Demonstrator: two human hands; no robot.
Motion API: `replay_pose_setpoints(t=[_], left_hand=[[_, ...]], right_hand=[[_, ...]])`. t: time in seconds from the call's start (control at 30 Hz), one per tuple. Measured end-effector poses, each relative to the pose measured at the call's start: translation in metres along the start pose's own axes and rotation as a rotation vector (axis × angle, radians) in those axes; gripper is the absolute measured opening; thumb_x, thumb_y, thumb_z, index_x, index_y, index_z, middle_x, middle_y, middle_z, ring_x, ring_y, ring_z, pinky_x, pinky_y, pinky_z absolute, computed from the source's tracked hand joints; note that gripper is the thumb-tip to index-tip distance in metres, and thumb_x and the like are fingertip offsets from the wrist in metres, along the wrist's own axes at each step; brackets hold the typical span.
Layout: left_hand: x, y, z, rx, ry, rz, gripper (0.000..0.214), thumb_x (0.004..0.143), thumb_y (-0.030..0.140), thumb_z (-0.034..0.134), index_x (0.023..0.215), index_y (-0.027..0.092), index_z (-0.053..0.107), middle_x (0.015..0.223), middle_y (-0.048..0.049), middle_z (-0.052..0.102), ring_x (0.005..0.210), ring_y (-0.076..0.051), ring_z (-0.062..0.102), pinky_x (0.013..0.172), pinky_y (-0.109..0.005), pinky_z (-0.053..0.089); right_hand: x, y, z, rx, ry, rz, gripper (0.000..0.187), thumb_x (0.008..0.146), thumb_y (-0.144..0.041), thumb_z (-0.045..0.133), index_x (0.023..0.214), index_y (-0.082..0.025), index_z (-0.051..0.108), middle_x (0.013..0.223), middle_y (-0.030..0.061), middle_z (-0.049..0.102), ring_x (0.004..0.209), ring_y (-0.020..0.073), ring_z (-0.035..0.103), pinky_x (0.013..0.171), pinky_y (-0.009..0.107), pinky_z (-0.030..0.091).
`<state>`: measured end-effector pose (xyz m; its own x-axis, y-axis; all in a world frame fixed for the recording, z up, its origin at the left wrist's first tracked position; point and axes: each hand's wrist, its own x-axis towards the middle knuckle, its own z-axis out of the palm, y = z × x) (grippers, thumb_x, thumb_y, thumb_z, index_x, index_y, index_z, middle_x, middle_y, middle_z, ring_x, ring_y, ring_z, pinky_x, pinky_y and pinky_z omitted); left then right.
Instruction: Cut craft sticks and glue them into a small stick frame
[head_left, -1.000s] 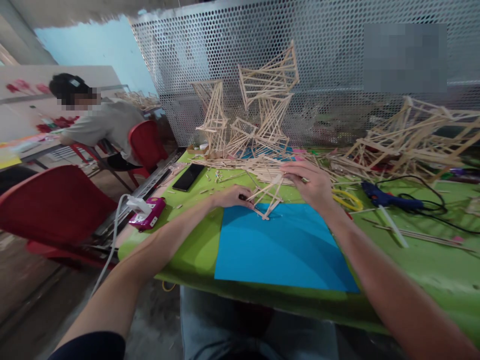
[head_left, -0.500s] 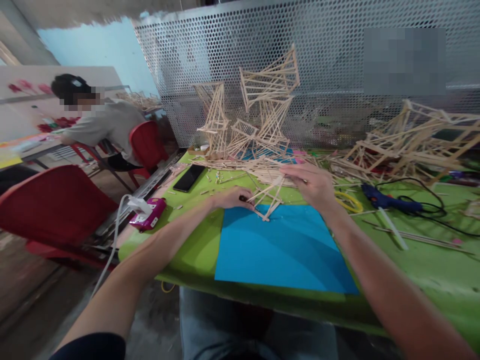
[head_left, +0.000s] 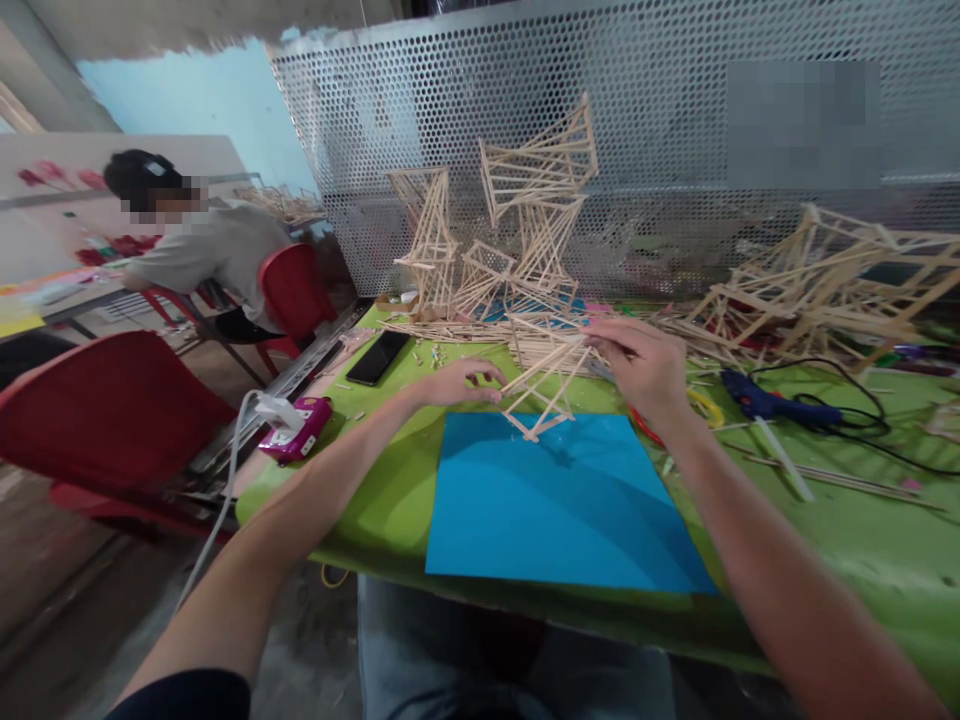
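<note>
My right hand [head_left: 643,362] pinches the far right side of a small frame of thin wooden sticks [head_left: 532,435]. The frame tilts over the far edge of a blue sheet [head_left: 555,510], and its near corner hangs above the sheet, casting a shadow. At the frame's left corner is my left hand [head_left: 463,382], fingers curved with a gap between thumb and fingers. Its fingertips lie close to the stick ends; whether they touch is unclear. Behind the frame lies a pile of loose wooden sticks [head_left: 480,330].
Taller stick structures [head_left: 536,180] stand at the back before a perforated metal screen [head_left: 660,130]. On the right lie a blue glue gun [head_left: 780,402] and more stick frames [head_left: 810,275]. A black phone [head_left: 379,358] and purple power strip [head_left: 296,430] sit left. A person [head_left: 202,240] sits farther left.
My right hand has shifted slightly right, and the stick frame has turned and risen a little with it. My left hand's fingers have loosened from the frame's left corner.
</note>
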<state>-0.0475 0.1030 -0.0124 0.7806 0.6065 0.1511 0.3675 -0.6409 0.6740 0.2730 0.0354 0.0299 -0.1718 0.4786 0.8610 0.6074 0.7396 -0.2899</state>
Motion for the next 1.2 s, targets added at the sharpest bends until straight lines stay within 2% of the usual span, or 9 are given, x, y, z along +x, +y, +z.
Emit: replay_pose_setpoints(t=[0.13,0.3,0.37,0.47,0.6,0.77,0.9,1.07,1.2], left_hand=[[-0.001,-0.002,0.001,-0.053,0.155,-0.056,0.049,0.096,0.057,0.062,0.130,0.021,0.067,0.135,-0.0102,0.067,0.114,-0.022,0.066,0.091,-0.032,0.053],[0.000,-0.010,0.000,0.013,0.488,-0.135,0.035,0.097,0.049,0.060,0.105,0.016,0.070,0.103,-0.0069,0.074,0.087,-0.016,0.066,0.077,-0.027,0.051],[-0.001,-0.009,-0.003,0.057,0.469,-0.127,0.031,0.096,0.045,0.062,0.097,0.016,0.071,0.092,-0.0046,0.073,0.077,-0.014,0.062,0.072,-0.026,0.048],[-0.005,0.001,-0.003,0.096,0.260,-0.071,0.030,0.095,0.043,0.064,0.097,0.016,0.074,0.090,-0.0042,0.074,0.071,-0.013,0.059,0.068,-0.026,0.045],[-0.008,0.025,0.005,0.055,-0.005,0.015,0.030,0.097,0.041,0.062,0.105,0.017,0.077,0.101,-0.0072,0.078,0.084,-0.016,0.068,0.077,-0.027,0.050],[-0.008,0.044,0.022,0.043,-0.131,0.041,0.028,0.100,0.039,0.061,0.117,0.022,0.075,0.115,-0.0059,0.078,0.100,-0.017,0.073,0.088,-0.028,0.054],[-0.007,0.051,0.039,0.045,-0.062,0.034,0.035,0.099,0.041,0.063,0.128,0.021,0.070,0.122,-0.0066,0.077,0.104,-0.017,0.073,0.092,-0.029,0.056],[-0.002,0.062,0.059,-0.033,0.206,-0.013,0.035,0.101,0.038,0.059,0.126,0.016,0.070,0.118,-0.0090,0.078,0.094,-0.017,0.076,0.088,-0.030,0.061],[0.001,0.064,0.068,-0.081,0.342,-0.021,0.041,0.101,0.038,0.058,0.135,0.016,0.064,0.123,-0.0117,0.076,0.085,-0.016,0.076,0.081,-0.032,0.063]], right_hand=[[0.001,0.007,-0.005,-0.041,0.020,0.092,0.019,0.098,-0.031,0.067,0.107,-0.025,0.082,0.106,0.0059,0.082,0.103,0.0259,0.076,0.095,0.041,0.060],[0.002,0.014,-0.015,-0.138,0.049,0.217,0.021,0.093,-0.036,0.072,0.104,-0.022,0.083,0.103,0.0087,0.082,0.092,0.0268,0.077,0.086,0.039,0.061],[0.003,0.015,-0.019,-0.175,0.061,0.252,0.022,0.092,-0.035,0.072,0.105,-0.021,0.084,0.100,0.0095,0.082,0.084,0.0254,0.076,0.081,0.037,0.060],[0.003,0.018,-0.024,-0.228,0.104,0.315,0.023,0.092,-0.034,0.071,0.105,-0.020,0.083,0.091,0.0102,0.082,0.073,0.0234,0.074,0.073,0.035,0.058],[0.002,0.024,-0.024,-0.209,0.158,0.421,0.033,0.092,-0.045,0.068,0.103,-0.017,0.081,0.082,0.0100,0.079,0.064,0.0217,0.069,0.061,0.033,0.054],[-0.001,0.017,-0.010,0.030,0.144,0.528,0.034,0.094,-0.049,0.064,0.102,-0.019,0.075,0.067,0.0037,0.067,0.053,0.0163,0.059,0.049,0.028,0.047],[-0.006,0.006,0.009,0.253,0.079,0.590,0.027,0.095,-0.048,0.064,0.096,-0.021,0.068,0.061,-0.0013,0.059,0.046,0.0132,0.053,0.044,0.026,0.043],[-0.016,-0.005,0.034,0.353,0.045,0.647,0.025,0.097,-0.048,0.060,0.092,-0.023,0.061,0.061,-0.0022,0.057,0.047,0.0120,0.052,0.044,0.025,0.043],[-0.024,-0.012,0.049,0.429,0.039,0.649,0.027,0.098,-0.052,0.059,0.094,-0.024,0.056,0.066,-0.0028,0.058,0.051,0.0115,0.053,0.046,0.024,0.043]])
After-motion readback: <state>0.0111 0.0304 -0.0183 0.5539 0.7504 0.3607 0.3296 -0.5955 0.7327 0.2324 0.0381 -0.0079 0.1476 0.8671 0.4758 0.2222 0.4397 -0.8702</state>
